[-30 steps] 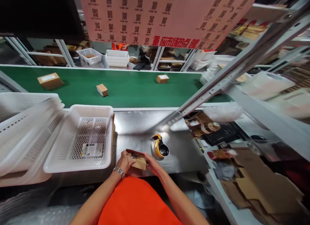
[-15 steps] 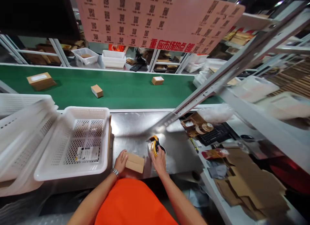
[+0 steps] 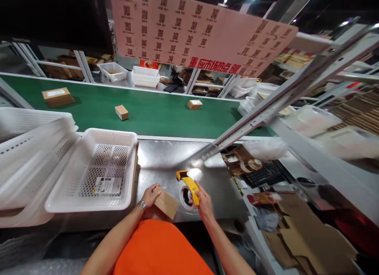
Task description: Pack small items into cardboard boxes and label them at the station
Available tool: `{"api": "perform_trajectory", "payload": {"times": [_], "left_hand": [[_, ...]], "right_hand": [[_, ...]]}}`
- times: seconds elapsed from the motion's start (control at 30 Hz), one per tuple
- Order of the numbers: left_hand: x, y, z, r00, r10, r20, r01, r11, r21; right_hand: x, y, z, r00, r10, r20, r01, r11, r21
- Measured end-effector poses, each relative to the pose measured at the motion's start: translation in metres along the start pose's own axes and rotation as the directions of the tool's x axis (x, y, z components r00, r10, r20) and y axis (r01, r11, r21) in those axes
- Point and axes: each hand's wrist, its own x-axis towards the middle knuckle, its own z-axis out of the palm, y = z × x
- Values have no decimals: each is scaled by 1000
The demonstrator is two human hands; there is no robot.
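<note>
My left hand (image 3: 150, 197), with a metal watch at the wrist, grips the left end of a small brown cardboard box (image 3: 166, 204) over the steel table (image 3: 160, 158). In my right hand (image 3: 204, 202) is a yellow tape dispenser (image 3: 191, 185), its fingers wrapped round the handle. The dispenser's head points away from me and to the left, and a roll of tape (image 3: 184, 197) shows at its lower left side. A short gap separates the dispenser from the box.
Left of the box stands a white plastic basket (image 3: 134, 164) with a label in it. Beyond the table runs a green belt (image 3: 156, 117) carrying several small boxes. A slanted metal post (image 3: 233, 135) rises at the right, near a keyboard (image 3: 263, 174) and flattened cardboard (image 3: 308, 227).
My right hand has lifted and turned the tape dispenser, so its yellow body now shows along its length. The box in my left hand has tilted a little, its right end lower. The view has shifted slightly.
</note>
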Motion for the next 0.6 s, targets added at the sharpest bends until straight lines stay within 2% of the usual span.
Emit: {"api": "perform_trajectory", "payload": {"times": [0.07,0.17,0.23,0.33,0.4,0.53,0.6], "left_hand": [[1,0,4,1000,-5,-2,5,1000,-11],[0,3,11,999,27,23,-25,998,-49],[0,7,14,998,24,50,-19,996,-86],[0,16,14,997,-8,70,17,993,-119],[0,21,10,999,-35,15,36,996,-78],[-5,31,1,968,-98,-231,115,991,62],[-8,40,-3,957,-111,-266,141,985,96]], "right_hand": [[-21,3,20,1000,31,3,-31,998,45],[-40,23,45,999,47,13,-46,996,-73],[-44,37,53,999,24,39,-17,987,-162],[-45,47,52,999,-8,54,19,977,-211],[-44,49,48,998,-4,60,16,979,-205],[-40,51,39,994,19,104,1,981,-193],[-40,53,37,993,18,112,6,978,-210]]}}
